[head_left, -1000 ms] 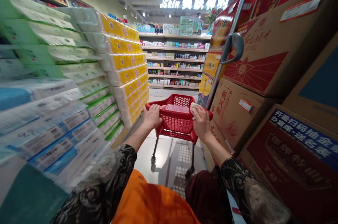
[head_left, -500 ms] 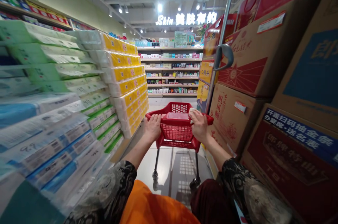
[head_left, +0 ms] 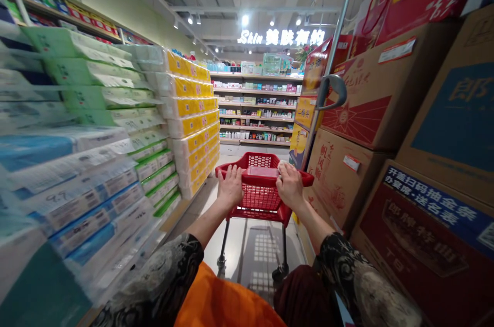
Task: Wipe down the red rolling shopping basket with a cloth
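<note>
Both hands are gripping the red cart (head_left: 263,197) at its near rim: the left hand (head_left: 230,186) is wrapping its fingers over the bar, and the right hand (head_left: 290,186) is clamping it too, a white scrap (head_left: 283,164) peeking out past its fingers. Nothing is showing in the basket, so I'd judge it early going. Tissue packs (head_left: 193,126) are flanking the cart's left and cardboard boxes (head_left: 339,162) its right, with shelves (head_left: 257,111) waiting well beyond it.

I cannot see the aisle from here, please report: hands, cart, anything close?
Grip: left hand and right hand shut on red cart handle. Cart upright in aisle. Close by: cardboard boxes on right, tissue packs on left.
</note>
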Available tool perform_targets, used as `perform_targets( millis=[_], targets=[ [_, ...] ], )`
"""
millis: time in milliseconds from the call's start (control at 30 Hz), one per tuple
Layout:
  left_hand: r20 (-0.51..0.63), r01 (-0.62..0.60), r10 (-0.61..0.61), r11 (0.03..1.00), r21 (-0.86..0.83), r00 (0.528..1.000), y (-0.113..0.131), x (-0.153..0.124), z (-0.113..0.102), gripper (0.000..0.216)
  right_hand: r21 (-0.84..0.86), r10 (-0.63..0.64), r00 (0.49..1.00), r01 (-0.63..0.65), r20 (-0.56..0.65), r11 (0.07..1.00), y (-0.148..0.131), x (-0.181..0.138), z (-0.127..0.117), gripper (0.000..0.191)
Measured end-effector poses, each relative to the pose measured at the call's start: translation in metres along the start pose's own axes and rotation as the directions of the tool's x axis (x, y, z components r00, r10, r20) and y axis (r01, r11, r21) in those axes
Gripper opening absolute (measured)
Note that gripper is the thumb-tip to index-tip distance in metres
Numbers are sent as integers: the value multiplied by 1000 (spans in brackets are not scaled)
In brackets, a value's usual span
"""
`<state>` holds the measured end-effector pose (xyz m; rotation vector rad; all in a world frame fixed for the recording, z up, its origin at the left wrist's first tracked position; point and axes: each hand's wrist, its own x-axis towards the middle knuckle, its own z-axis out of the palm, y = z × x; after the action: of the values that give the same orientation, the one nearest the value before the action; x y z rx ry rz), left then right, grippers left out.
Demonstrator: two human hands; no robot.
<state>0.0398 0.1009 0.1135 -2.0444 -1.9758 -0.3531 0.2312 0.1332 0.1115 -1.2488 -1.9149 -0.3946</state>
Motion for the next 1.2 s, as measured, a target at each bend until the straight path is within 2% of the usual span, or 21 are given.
perform_targets(
  millis=[33,100,233,300,367,467,533,633,733,800,833,900,967,1067,1133,1200],
  targets=[
    [-11,-7,7,1000,-2,1000,2,-1,-1,70,-3,25,1000,-25,-14,1000,0,1,2,42],
    [-19,-9,9,1000,-5,1000,7,-1,-2,70,15,-12,1000,12,11,1000,-16,5,9,42],
    [8,17,-17,1000,12,1000,5,0,-2,68,132,-245,965,232,94,964,-58,12,22,41],
    [0,28,-28,999,38,1000,-3,1,-1,67,163,-302,949,285,91,945,-57,9,19,42],
    [-19,50,-49,997,53,999,-12,0,1,69,134,-250,966,240,66,961,-37,1,11,45],
    [-51,87,-85,995,41,995,-20,-3,6,72,40,-34,999,34,-8,999,3,-11,-3,46],
    [-75,96,-94,995,28,993,-19,-6,8,72,14,58,998,-57,-40,998,14,-12,-6,47],
    [-90,88,-86,996,16,992,-14,-8,10,72,49,16,1000,-16,11,999,-7,-2,2,50],
    [-91,55,-53,998,21,994,-13,-9,10,71,129,-141,986,129,87,983,-48,9,17,48],
    [-91,33,-30,999,29,995,-16,-8,10,70,156,-227,969,210,101,965,-60,11,21,44],
    [-91,28,-26,999,29,996,-18,-8,10,70,150,-244,965,228,99,962,-57,8,20,43],
    [-87,31,-29,999,20,996,-21,-8,11,70,98,-201,976,193,80,976,-35,-1,14,44],
    [-81,33,-32,999,6,996,-21,-8,11,70,19,-55,998,54,25,998,0,-14,3,44],
    [-74,32,-33,999,-17,997,-19,-10,10,71,-52,142,988,-145,-61,988,40,-23,-10,41],
    [-67,39,-41,999,-27,997,-16,-10,9,71,-47,156,986,-159,-63,986,37,-19,-10,40],
    [-62,42,-44,999,-31,997,-14,-11,9,71,-17,89,996,-89,-19,996,13,-10,-3,41]
  ],
)
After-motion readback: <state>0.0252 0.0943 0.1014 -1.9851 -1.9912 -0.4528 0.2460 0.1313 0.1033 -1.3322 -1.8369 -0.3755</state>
